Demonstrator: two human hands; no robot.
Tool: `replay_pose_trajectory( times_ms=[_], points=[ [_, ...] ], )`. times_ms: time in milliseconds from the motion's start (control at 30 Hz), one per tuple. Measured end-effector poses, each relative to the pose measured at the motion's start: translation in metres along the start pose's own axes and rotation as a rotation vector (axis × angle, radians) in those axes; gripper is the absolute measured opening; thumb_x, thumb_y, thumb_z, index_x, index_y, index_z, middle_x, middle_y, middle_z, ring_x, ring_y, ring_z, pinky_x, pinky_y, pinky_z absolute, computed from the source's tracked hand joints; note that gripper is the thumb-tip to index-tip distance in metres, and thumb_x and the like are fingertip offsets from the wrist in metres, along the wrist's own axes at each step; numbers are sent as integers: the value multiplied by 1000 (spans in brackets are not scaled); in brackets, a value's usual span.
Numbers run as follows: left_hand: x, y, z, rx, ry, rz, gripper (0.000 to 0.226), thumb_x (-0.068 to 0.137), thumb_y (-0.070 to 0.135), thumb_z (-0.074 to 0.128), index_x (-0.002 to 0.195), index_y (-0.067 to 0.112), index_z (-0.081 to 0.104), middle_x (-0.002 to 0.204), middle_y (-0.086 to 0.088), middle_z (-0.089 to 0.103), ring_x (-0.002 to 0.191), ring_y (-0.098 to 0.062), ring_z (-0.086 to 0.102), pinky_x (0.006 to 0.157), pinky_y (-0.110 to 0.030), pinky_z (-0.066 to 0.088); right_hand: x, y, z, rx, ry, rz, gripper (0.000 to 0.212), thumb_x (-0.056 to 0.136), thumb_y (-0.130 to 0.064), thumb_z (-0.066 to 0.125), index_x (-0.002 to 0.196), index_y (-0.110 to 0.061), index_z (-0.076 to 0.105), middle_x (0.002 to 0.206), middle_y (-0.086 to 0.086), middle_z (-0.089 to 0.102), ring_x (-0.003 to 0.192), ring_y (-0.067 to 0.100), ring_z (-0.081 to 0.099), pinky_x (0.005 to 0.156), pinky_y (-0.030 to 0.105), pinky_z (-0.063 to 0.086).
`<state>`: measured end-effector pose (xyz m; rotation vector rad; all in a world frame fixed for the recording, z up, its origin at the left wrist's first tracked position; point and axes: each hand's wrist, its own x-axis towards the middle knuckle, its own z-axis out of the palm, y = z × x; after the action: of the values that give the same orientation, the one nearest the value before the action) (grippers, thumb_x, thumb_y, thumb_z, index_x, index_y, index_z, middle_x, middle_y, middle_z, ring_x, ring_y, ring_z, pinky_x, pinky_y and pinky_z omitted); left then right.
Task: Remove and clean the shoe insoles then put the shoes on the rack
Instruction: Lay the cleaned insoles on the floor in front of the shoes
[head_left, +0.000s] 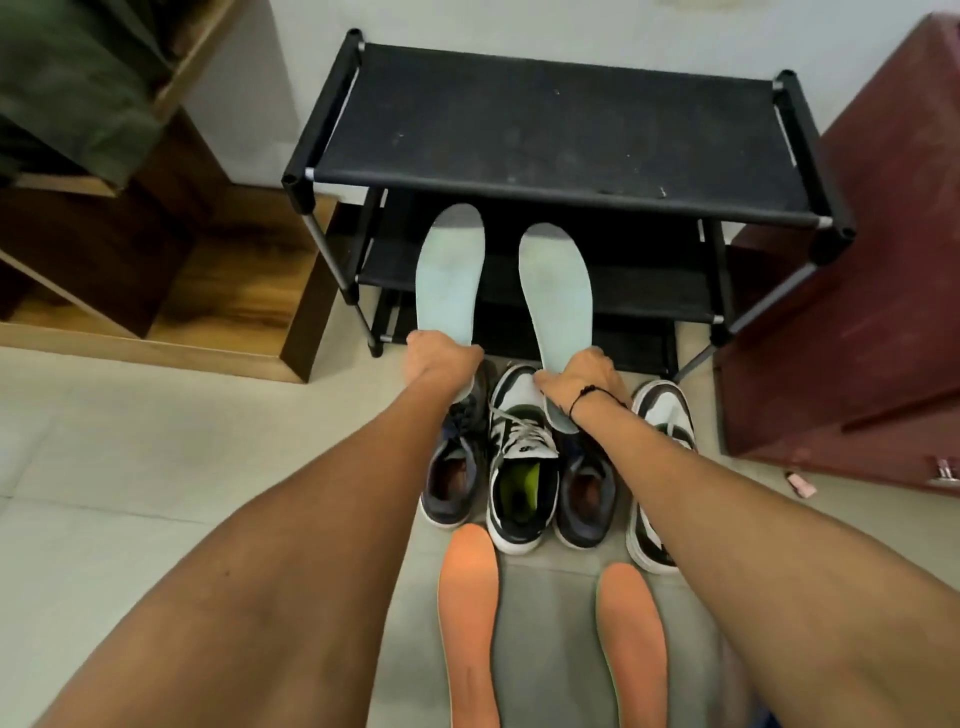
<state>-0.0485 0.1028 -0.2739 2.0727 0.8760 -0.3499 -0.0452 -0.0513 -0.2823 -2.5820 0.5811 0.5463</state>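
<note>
left hand grips one pale insole, right hand grips the other insole, both above four shoes on the floor before the rack.

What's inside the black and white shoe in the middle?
A yellow-green insole lies inside the middle shoe. The toe end is hidden under the tongue and laces, so its front part cannot be seen.

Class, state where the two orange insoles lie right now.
In the head view, the orange insoles lie flat on the floor, side by side between the forearms, just nearer than the row of shoes.
</note>
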Motion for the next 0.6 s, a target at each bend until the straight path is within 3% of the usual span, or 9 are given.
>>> replay_pose_trajectory(
  times_ms=[200,367,600],
  points=[
    [45,29,-1,99,77,64,65,81,36,65,125,-6,43,125,-19,51,109,-33,54,86,-38,51,46,-42,-2,-14,32,-52,80,74,-45,69,131,-1,36,129,13,49,117,33,50,85,38,44],
    [75,50,1,215,89,100,60,89,39,55,130,-4,45,129,-22,45,97,-27,51,69,-30,40,77,-77,-1,-67,36,-122,78,75,-48,68,128,1,39,126,14,51,114,33,52,85,39,45],
    [104,55,4,234,112,51,51,91,36,52,127,0,50,128,-20,40,101,-31,56,75,-29,40,109,-108,10,-190,-7,-205,68,79,-47,64,128,-4,47,126,12,50,113,32,53,89,43,49]
  ],
)
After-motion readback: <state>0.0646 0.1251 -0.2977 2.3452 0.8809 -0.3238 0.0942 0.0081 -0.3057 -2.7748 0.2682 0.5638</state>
